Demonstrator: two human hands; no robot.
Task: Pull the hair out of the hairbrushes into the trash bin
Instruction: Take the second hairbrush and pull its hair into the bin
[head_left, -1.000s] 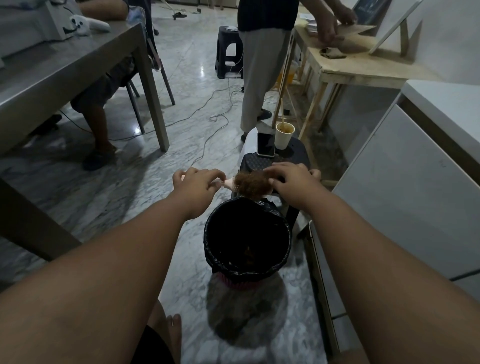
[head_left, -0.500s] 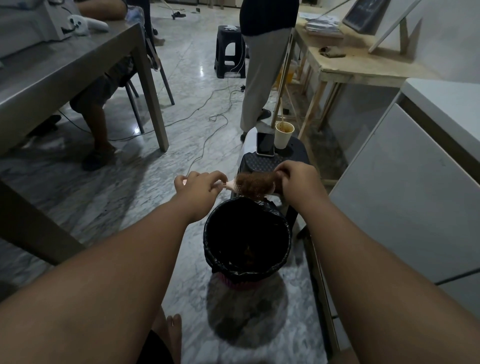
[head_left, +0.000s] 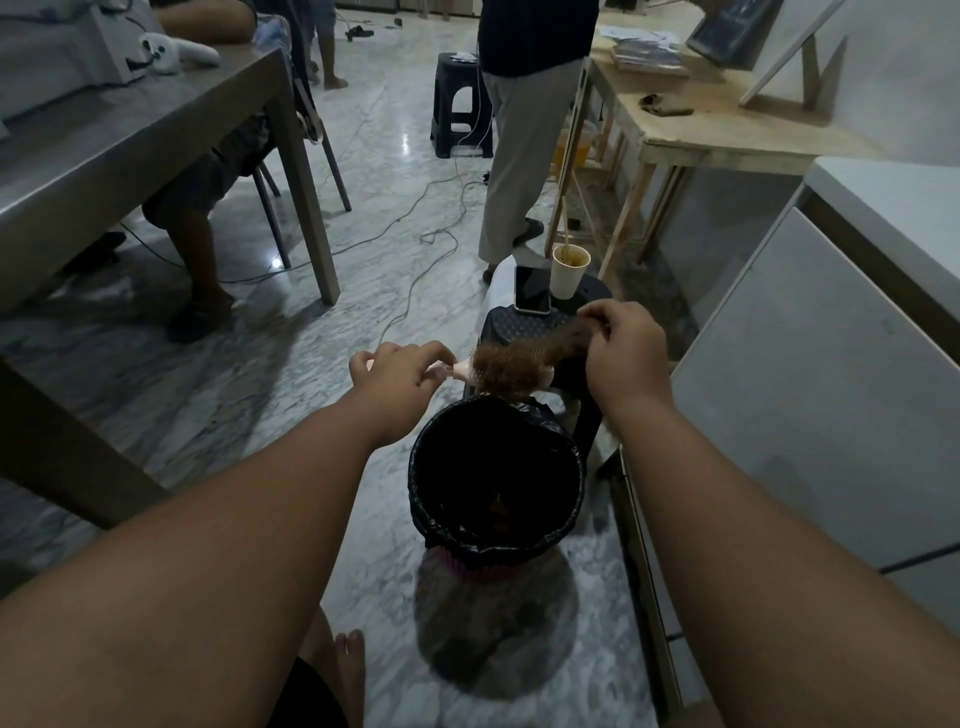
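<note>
A pale pink hairbrush (head_left: 457, 370) is held level just beyond the far rim of the trash bin (head_left: 423, 499), which is lined with a black bag. My left hand (head_left: 397, 371) grips the brush's handle. A thick wad of curly brown hair (head_left: 506, 366) covers the brush head. My right hand (head_left: 621, 348) pinches the wad's right end, and a strand of it is stretched up and to the right, away from the brush. Some dark hair lies at the bottom of the bin.
A black stool (head_left: 558, 327) behind the bin carries a phone (head_left: 531, 289) and a paper cup (head_left: 570, 270). A white cabinet (head_left: 810, 364) stands on the right, a grey table (head_left: 104, 156) on the left. One person stands ahead; another sits at the table. Cables cross the floor.
My right hand has moved from over the brush head up and to the right, drawing a strand of the hair out with it. The left hand has kept the brush almost still.
</note>
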